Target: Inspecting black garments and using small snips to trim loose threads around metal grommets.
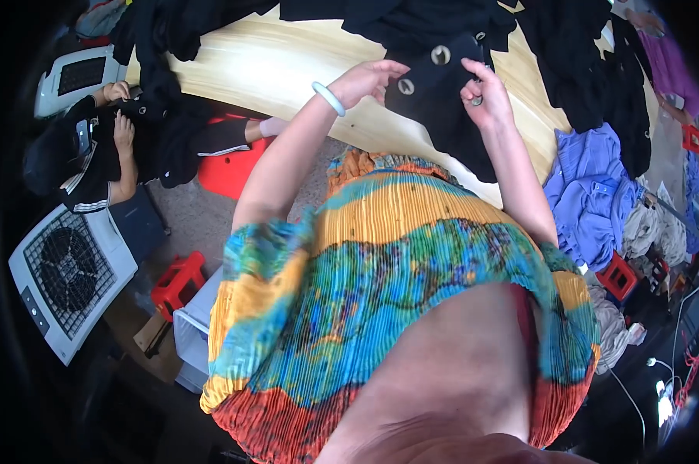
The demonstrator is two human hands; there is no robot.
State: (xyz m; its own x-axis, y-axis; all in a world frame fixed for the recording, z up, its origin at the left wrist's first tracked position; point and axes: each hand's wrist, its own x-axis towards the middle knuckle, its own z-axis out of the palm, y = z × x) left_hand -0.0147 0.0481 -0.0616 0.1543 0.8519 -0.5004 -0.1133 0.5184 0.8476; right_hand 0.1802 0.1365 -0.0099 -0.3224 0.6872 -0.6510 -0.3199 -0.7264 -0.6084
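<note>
The black cloth [434,108] with round shiny discs [440,55] lies at the near edge of the pale wooden table [264,62], between the left hand [371,81], its fingers bent at one side, and the right hand [487,99], curled at the other; whether either pinches it I cannot tell. Black garments [554,69] crowd the table beyond and to the right, beside heaped violet clothes [593,185]. Leftward are a co-worker [75,158] handling dark fabric [158,100], a large fan [69,267] and a red stool [179,282].
</note>
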